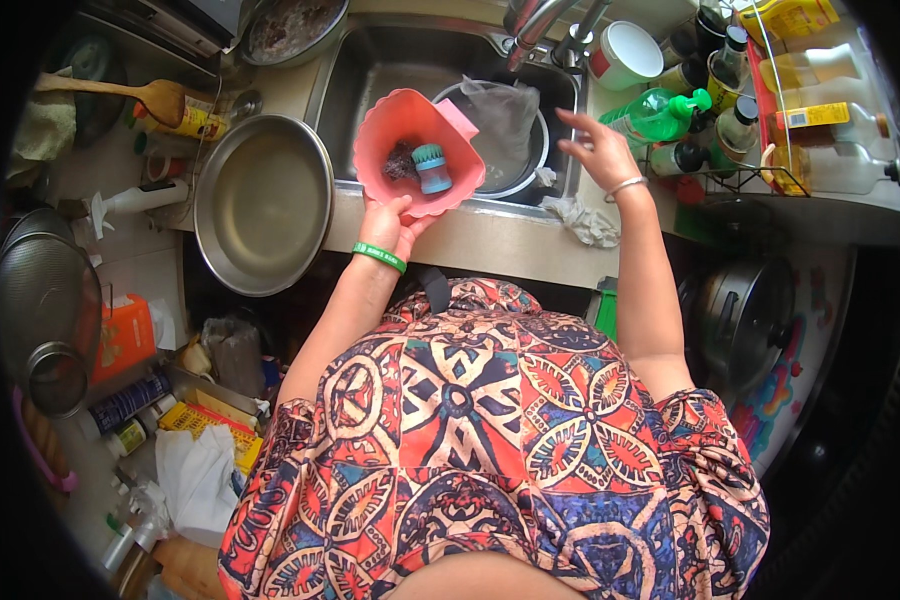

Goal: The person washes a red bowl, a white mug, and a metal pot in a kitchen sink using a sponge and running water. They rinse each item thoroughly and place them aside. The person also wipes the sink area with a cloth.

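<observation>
Over the front rim of the steel sink [390, 56], my left hand [390, 229] grips a pink scalloped plastic holder [381, 135] by its near edge. Inside the holder lie a blue scrub brush [433, 174] with green bristles and a dark scouring pad [400, 160]. My right hand [600, 150] is raised at the sink's right side with fingers apart, holding nothing, close to a green pump bottle [645, 116]. A round basin [544, 142] with a translucent plastic bag [501, 112] in it sits in the sink, partly hidden behind the holder.
A large steel pan [262, 202] rests left of the sink, overhanging the counter edge. The faucet [536, 30] and a white tub [630, 52] stand at the back. Bottles fill a wire rack [784, 176] on the right. A crumpled wet cloth or tissue [585, 222] lies on the front counter.
</observation>
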Tool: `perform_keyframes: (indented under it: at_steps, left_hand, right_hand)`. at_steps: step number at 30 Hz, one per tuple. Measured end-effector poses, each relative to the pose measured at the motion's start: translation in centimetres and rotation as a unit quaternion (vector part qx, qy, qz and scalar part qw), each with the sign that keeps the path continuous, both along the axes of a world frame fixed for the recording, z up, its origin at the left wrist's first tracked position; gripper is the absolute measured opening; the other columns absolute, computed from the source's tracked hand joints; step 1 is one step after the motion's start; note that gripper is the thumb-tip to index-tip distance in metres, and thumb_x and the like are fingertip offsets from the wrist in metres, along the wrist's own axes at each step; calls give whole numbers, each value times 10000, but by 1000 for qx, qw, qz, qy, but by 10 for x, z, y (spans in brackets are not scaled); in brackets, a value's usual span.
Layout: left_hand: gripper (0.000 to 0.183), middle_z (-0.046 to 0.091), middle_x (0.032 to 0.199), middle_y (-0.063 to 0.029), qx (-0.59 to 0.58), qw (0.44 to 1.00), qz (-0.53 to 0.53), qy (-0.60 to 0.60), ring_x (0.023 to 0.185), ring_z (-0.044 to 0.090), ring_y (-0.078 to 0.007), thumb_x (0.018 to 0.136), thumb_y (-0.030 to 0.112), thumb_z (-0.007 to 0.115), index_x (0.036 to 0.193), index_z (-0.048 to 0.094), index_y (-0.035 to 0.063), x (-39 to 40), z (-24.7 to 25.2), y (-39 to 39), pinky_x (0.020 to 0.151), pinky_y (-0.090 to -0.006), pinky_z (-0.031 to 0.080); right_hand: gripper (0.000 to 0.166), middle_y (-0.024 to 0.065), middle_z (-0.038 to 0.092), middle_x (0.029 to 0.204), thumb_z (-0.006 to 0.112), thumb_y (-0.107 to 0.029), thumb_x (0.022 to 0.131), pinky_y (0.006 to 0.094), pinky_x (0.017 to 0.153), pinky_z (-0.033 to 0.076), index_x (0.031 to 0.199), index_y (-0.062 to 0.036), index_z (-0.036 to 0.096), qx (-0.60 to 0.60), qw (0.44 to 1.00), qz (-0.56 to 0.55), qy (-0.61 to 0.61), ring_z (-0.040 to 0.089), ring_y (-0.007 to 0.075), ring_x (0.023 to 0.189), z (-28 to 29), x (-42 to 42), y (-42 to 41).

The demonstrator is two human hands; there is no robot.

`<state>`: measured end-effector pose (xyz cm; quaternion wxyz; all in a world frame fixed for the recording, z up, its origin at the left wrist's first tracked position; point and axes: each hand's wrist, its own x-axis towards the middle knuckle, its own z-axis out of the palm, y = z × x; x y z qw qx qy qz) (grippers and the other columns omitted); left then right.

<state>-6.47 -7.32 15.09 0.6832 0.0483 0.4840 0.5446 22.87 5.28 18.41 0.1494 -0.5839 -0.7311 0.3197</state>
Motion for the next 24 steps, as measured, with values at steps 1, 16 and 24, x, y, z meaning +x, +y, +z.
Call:
perform_keyframes:
  at_steps: [1, 16, 24]
  left_hand:
    - [639, 358, 1380, -208, 4, 1000, -1, -8, 1130, 542, -416, 850, -74, 355, 1408, 185, 188, 1, 2, 1, 861, -518, 556]
    - [647, 359, 1385, -179, 25, 1000, -2, -9, 1139, 542, -386, 846, -59, 381, 1416, 182, 174, 10, -1, -18, 867, -505, 553]
    - [680, 386, 1383, -162, 57, 997, 6, -42, 1166, 535, -353, 849, -26, 418, 1444, 161, 181, 7, 11, -29, 877, -498, 546]
  right_hand:
    - [500, 102, 647, 1129, 741, -162, 755, 399, 890, 493, 1229, -150, 583, 14, 999, -10, -51, 625, 321, 1010, -18, 20, -3]
    - [352, 258, 400, 1384, 523, -82, 789, 397, 1046, 379, 1122, -55, 633, -93, 968, 43, -230, 420, 377, 1264, -163, -13, -32]
    - [362, 153, 611, 1199, 478, -188, 830, 405, 1019, 371, 1077, -4, 666, -223, 859, 216, -406, 528, 349, 1157, -225, 2, 22]
